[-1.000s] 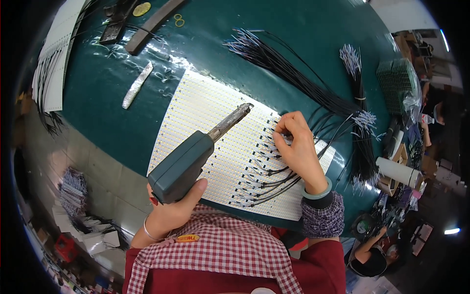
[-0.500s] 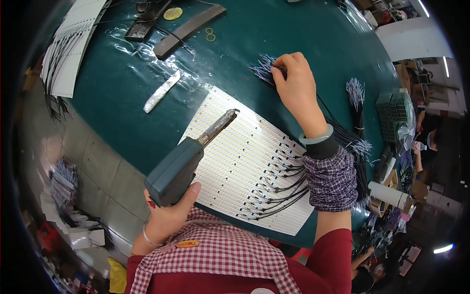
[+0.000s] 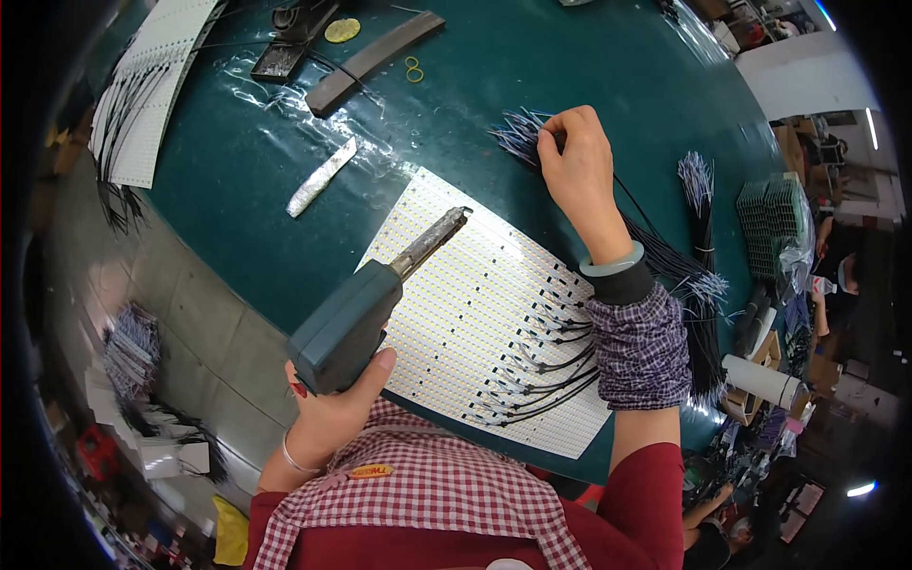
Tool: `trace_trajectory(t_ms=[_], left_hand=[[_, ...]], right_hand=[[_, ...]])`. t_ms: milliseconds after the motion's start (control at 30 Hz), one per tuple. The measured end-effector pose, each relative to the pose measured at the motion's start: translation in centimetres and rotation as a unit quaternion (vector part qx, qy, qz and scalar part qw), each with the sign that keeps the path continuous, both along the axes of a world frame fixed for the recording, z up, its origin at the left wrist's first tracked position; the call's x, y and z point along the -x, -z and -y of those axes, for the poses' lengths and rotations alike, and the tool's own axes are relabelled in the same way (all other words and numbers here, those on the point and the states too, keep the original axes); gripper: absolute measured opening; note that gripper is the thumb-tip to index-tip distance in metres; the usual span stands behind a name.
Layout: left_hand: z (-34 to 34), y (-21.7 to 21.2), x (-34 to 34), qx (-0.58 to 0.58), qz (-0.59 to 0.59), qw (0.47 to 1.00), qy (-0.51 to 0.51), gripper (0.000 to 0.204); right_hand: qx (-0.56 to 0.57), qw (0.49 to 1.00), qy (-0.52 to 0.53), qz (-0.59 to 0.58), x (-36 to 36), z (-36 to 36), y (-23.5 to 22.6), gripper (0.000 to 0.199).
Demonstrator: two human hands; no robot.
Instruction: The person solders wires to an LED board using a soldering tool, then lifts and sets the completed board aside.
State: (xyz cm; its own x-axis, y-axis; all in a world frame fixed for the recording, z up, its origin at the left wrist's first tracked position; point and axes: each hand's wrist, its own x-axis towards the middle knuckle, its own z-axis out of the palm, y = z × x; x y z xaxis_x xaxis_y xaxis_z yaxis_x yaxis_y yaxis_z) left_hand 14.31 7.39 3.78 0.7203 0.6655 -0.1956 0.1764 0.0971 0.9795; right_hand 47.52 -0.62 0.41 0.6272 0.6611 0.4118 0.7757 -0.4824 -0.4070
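My left hand (image 3: 340, 404) is wrapped round the grip of a dark soldering gun (image 3: 344, 318). Its metal barrel points up and right over a white LED board (image 3: 427, 332) dotted with small components. A row of black cables (image 3: 556, 388) runs from the board's right part, their thin ends lying on its pads. Farther off, my right hand (image 3: 581, 169) has thumb and forefinger pinched together at a bundle of black wires with bluish-white stripped ends (image 3: 518, 136). Whether a single wire is between the fingertips is hidden.
On the green table (image 3: 532, 57) lie a silvery strip (image 3: 321, 179), a dark bar (image 3: 375, 63), a yellow disc (image 3: 342, 30) and small rings (image 3: 414, 69). More wire bundles (image 3: 697, 190) and a stack of green racks (image 3: 765, 223) stand right. Another wired board (image 3: 142, 104) is far left.
The whole view has shifted slightly to the right. My right hand stays at the wire bundle, its fingertips drawn slightly back from the stripped ends. The left hand keeps the soldering gun over the board.
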Motion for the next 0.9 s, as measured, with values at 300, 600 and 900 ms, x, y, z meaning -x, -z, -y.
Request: trace_trajectory(t_ms=[300,600,900], left_hand=[[0.5,-0.2,-0.7,0.0,-0.011,0.999,0.038,0.04],[1.9,-1.3,-2.0,0.03,-0.025,0.999,0.021,0.035],[2.0,-0.9,-1.8,0.019,-0.011,1.0,0.01,0.038]], right_hand=[[-0.125,0.942,-0.003,-0.312,4.2,5.9,-3.6,0.008],[-0.125,0.991,0.045,-0.029,4.3,6.4,-6.0,0.003],[-0.135,0.989,0.033,0.044,2.8,6.4,-7.4,0.008]])
